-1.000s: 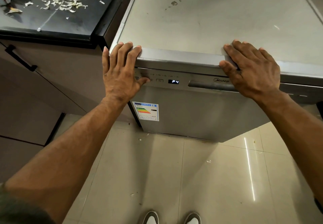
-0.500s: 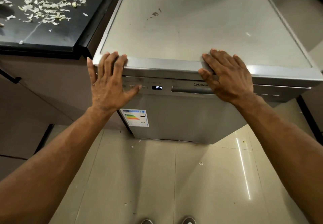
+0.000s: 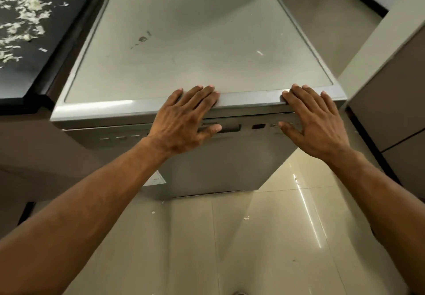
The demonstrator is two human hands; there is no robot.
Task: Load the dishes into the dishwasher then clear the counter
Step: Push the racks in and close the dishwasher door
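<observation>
A: Status, left to right?
B: 10 o'clock: black counter (image 3: 53, 41), pale scraps (image 3: 23, 16) scattered on it. 12 o'clock: dishwasher (image 3: 195, 41) just beside the counter, door upright.
A: Hands?
B: Near centre: left hand (image 3: 184, 120), fingers straight, flat over the front top edge, thumb on the control strip (image 3: 119, 137). It grips nothing. At its 3 o'clock: right hand (image 3: 315, 120), same edge, fingers straight, thumb on the strip, holding nothing.
A: Below?
B: 6 o'clock: tiled floor (image 3: 230, 248).
</observation>
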